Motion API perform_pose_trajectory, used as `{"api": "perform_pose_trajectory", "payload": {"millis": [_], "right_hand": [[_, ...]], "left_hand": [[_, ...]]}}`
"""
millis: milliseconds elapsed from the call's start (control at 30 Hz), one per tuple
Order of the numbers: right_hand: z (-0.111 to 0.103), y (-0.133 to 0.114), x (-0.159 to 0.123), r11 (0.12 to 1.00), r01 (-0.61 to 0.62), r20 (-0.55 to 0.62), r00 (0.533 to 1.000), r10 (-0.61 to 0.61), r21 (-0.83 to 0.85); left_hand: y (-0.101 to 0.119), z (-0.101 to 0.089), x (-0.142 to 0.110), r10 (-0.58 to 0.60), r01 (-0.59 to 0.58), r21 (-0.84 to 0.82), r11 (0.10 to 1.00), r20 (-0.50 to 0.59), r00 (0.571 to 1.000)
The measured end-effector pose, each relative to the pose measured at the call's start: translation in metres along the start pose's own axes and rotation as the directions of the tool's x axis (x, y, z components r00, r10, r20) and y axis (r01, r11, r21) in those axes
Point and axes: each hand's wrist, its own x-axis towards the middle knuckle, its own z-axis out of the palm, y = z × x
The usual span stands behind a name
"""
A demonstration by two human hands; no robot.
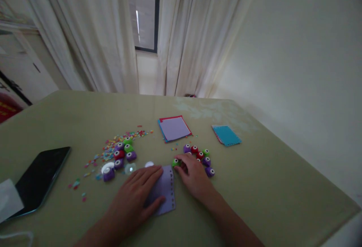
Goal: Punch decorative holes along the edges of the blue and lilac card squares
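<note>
My left hand lies flat with its fingers stretched out, pressing a purple sheet of paper onto the table. A row of punched holes runs down the right edge of that sheet. Just right of the paper, my right hand is closed, thumb and fingertips on a small green craft punch with a white, eye-like top. More little punches in purple, red and green stand around and behind the right hand, partly hidden by it. Another cluster of punches stands beyond the left hand.
Coloured paper bits are scattered at the left, near clear round lids. A black tablet lies far left, with a white paper over its corner. Stacked square sheets and a blue punched stack lie farther back.
</note>
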Motion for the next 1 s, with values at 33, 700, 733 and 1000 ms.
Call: {"api": "perform_pose_trajectory", "payload": {"millis": [33,700,733,1000], "right_hand": [[-0.001,0.001,0.0,0.999,0.0,0.003,1.0,-0.001,0.036],[-0.003,-0.001,-0.003,0.937,-0.085,0.074,0.995,0.064,0.339],[-0.002,-0.001,-0.003,0.936,-0.093,0.078,0.994,0.071,0.339],[-0.002,-0.001,-0.003,0.957,-0.051,0.092,0.995,0.025,0.285]], "left_hand": [[-0.001,0.0,-0.001,-0.001,0.001,0.013,1.0,-0.008,1.0],[0.0,-0.007,-0.002,0.025,-0.024,0.067,0.997,-0.016,1.0],[0.0,-0.007,-0.002,0.031,-0.03,0.07,0.997,-0.018,0.999],[-0.001,-0.011,-0.002,0.071,-0.074,0.075,0.994,0.041,0.997]]}}
